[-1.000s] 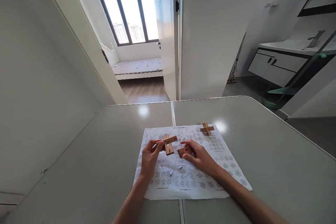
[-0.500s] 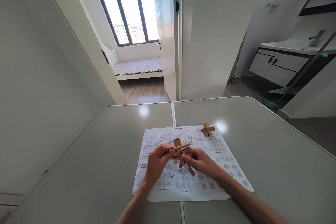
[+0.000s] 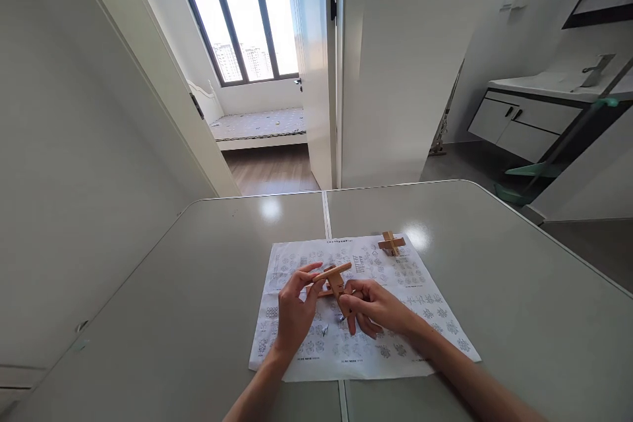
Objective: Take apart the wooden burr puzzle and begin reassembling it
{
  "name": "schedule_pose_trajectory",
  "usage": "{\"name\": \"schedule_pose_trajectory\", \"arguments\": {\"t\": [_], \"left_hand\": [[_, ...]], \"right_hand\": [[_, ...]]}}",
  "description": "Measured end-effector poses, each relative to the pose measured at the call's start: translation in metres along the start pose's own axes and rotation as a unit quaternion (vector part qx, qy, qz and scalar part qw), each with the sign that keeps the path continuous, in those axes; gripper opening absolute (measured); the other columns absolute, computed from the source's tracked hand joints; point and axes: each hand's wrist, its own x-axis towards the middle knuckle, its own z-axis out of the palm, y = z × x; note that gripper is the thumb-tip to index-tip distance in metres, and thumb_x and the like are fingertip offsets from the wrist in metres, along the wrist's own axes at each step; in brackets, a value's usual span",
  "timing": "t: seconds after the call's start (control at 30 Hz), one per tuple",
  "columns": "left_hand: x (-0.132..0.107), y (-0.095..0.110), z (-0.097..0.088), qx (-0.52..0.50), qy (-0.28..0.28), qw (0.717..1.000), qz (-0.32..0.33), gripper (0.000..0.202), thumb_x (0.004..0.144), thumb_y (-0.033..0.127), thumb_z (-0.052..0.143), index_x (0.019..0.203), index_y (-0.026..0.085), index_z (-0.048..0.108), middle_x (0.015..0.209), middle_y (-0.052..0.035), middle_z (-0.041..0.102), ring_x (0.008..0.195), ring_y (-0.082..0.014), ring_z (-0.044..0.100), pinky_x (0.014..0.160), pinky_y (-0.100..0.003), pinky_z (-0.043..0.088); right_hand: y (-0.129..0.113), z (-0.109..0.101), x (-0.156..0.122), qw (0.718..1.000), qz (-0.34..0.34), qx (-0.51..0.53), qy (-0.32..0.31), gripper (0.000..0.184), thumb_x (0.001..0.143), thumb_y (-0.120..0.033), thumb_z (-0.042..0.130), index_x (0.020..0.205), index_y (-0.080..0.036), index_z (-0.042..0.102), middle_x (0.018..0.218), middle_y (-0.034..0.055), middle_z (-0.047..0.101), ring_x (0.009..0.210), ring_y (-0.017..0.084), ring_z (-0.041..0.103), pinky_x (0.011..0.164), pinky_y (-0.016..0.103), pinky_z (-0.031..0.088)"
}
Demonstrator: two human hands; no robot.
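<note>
Over a printed sheet [image 3: 376, 367], both hands hold a small model of crossed wooden pieces [image 3: 337, 285]. My left hand [image 3: 295, 310] pinches one end of its upper wooden strip [image 3: 339, 270] between thumb and fingers. My right hand [image 3: 372, 304] is closed around the lower end of the upright piece, thumb on top, the other fingers partly curled beneath. Another short strip crosses lower down, partly hidden behind my left fingers. Near the sheet's far right corner stands a second cross-shaped wooden model [image 3: 391, 244].
The sheet, covered in small line drawings, lies on a glossy grey table [image 3: 148, 330] with a seam down its middle. Past the table's far edge are an open door [image 3: 312, 79], a bed [image 3: 262, 124] and, on the right, a washbasin cabinet [image 3: 524, 120].
The wooden model has tilted and turned in my hands, and its strip now slants up to the right. My left hand has shifted its fingers upward along the strip.
</note>
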Motion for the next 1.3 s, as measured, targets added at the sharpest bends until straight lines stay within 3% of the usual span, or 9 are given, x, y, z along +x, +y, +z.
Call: {"name": "schedule_pose_trajectory", "arguments": {"t": [0.17, 0.43, 0.63, 0.87, 1.07, 1.23, 1.3], "left_hand": [[-0.003, 0.0, 0.0, 0.011, -0.007, 0.999, 0.031, 0.014, 0.099, 0.032, 0.065, 0.091, 0.024, 0.057, 0.113, -0.0086, 0.079, 0.113, -0.0268, 0.075, 0.096, -0.044, 0.061], [-0.003, 0.005, -0.001, -0.004, -0.016, 0.999, 0.032, 0.016, 0.1, 0.033, 0.062, 0.09, 0.023, 0.054, 0.117, -0.0095, 0.075, 0.107, -0.0244, 0.075, 0.089, -0.039, 0.064], [-0.002, -0.001, -0.001, 0.003, -0.017, 0.999, 0.04, 0.013, 0.099, 0.032, 0.063, 0.092, 0.024, 0.055, 0.109, -0.0084, 0.074, 0.101, -0.0241, 0.075, 0.078, -0.035, 0.065], [-0.002, -0.004, 0.0, 0.051, 0.026, 0.997, 0.057, 0.013, 0.1, 0.034, 0.061, 0.095, 0.023, 0.056, 0.1, -0.0056, 0.072, 0.077, -0.0178, 0.073, 0.071, -0.03, 0.061], [-0.002, -0.006, 0.002, 0.041, 0.023, 0.998, 0.05, 0.011, 0.101, 0.033, 0.06, 0.099, 0.023, 0.056, 0.106, -0.0063, 0.071, 0.076, -0.0171, 0.073, 0.073, -0.031, 0.061], [0.008, -0.009, -0.008, 0.059, 0.093, 0.993, 0.047, 0.016, 0.103, 0.035, 0.058, 0.095, 0.023, 0.05, 0.106, -0.0056, 0.068, 0.074, -0.0145, 0.072, 0.074, -0.031, 0.061], [0.011, -0.01, -0.012, 0.063, 0.095, 0.993, 0.039, 0.016, 0.103, 0.036, 0.058, 0.098, 0.023, 0.052, 0.108, -0.0052, 0.067, 0.069, -0.0123, 0.07, 0.074, -0.031, 0.061]], "right_hand": [[0.004, 0.003, 0.001, 0.999, -0.008, 0.028, -0.013, 0.044, 0.098, -0.06, 0.063, 0.087, -0.018, 0.055, 0.067, 0.0031, 0.077, 0.032, 0.007, 0.053, 0.032, 0.017, 0.037], [0.006, 0.005, 0.002, 0.999, -0.01, 0.036, -0.009, 0.044, 0.097, -0.06, 0.064, 0.088, -0.018, 0.055, 0.065, 0.002, 0.076, 0.032, 0.008, 0.053, 0.032, 0.017, 0.037], [0.008, 0.007, 0.003, 0.999, -0.007, 0.038, -0.008, 0.044, 0.097, -0.061, 0.063, 0.088, -0.018, 0.056, 0.064, 0.0022, 0.076, 0.032, 0.007, 0.051, 0.033, 0.017, 0.036], [0.005, 0.006, 0.004, 0.999, -0.008, 0.032, -0.014, 0.044, 0.098, -0.061, 0.061, 0.089, -0.018, 0.057, 0.064, 0.0006, 0.074, 0.033, 0.007, 0.051, 0.035, 0.018, 0.036], [0.003, 0.003, 0.003, 0.999, -0.005, 0.027, -0.017, 0.043, 0.098, -0.061, 0.061, 0.092, -0.019, 0.056, 0.06, -0.0021, 0.071, 0.032, 0.008, 0.049, 0.034, 0.018, 0.033], [0.006, 0.014, -0.003, 0.997, 0.016, 0.007, -0.07, 0.042, 0.096, -0.059, 0.065, 0.085, -0.019, 0.056, 0.061, -0.0007, 0.073, 0.034, 0.009, 0.052, 0.035, 0.018, 0.036], [0.009, 0.018, -0.003, 0.998, 0.009, 0.003, -0.063, 0.042, 0.096, -0.059, 0.066, 0.084, -0.019, 0.057, 0.059, -0.0009, 0.071, 0.036, 0.009, 0.052, 0.036, 0.019, 0.036]]}}
